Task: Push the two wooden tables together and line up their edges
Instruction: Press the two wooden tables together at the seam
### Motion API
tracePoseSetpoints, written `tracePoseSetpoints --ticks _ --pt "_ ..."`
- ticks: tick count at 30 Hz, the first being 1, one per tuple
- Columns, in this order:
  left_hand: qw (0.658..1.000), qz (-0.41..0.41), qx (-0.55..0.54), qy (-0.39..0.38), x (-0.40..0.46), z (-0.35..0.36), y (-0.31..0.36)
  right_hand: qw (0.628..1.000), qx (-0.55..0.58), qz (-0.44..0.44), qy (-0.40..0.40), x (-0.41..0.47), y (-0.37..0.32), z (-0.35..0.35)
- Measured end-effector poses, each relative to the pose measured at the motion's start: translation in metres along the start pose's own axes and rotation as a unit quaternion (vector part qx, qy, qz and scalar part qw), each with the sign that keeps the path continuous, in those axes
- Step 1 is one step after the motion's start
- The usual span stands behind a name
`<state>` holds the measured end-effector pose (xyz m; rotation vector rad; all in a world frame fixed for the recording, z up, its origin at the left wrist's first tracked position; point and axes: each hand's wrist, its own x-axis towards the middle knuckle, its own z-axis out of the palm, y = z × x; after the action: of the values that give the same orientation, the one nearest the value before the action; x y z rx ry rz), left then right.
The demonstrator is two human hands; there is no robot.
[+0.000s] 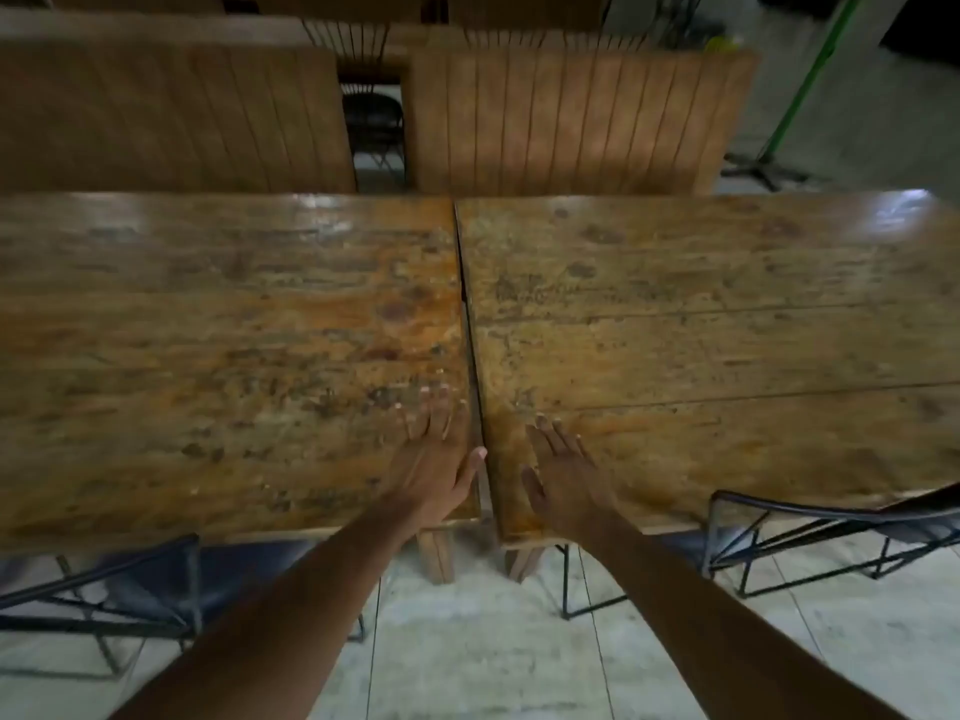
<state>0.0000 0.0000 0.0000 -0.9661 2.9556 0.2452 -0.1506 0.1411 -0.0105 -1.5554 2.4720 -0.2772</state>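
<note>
Head view looks down on two wooden tables set side by side, the left table (pixel 218 345) and the right table (pixel 701 330), with only a thin dark seam between them. The seam is tightest at the far end and opens slightly toward the near edge, where a narrow sliver of floor shows. The left hand (pixel 439 470) lies flat and unclenched on the left table beside the seam, its thumb reaching into the gap; the right hand (pixel 563 472) lies flat, fingers spread, on the right table just across it. Neither hand grips anything. The pushing together looks nearly done. What seems left is the lining up: the right table's near edge appears to sit a little nearer than the left's, and the far corners look almost level, though the wide lens bends the lines, so that is uncertain. Dark metal-framed chairs (pixel 831 532) stand at the near side, more tables beyond.
</note>
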Motion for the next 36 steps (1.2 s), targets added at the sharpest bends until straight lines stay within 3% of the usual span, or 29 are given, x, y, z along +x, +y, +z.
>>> tracePoseSetpoints --ticks 4,12,36 --pt "0.999 -0.032 -0.004 -0.013 0.003 0.056 -0.007 1.000 0.004 -0.018 -0.025 -0.010 0.013 0.056" --pt "0.998 -0.055 0.011 0.018 0.014 0.105 -0.024 0.998 -0.027 -0.022 0.053 0.002 0.011 0.097" --pt "0.999 -0.039 -0.002 0.034 0.014 0.108 -0.025 0.998 -0.036 -0.022 0.049 0.041 0.002 0.109"
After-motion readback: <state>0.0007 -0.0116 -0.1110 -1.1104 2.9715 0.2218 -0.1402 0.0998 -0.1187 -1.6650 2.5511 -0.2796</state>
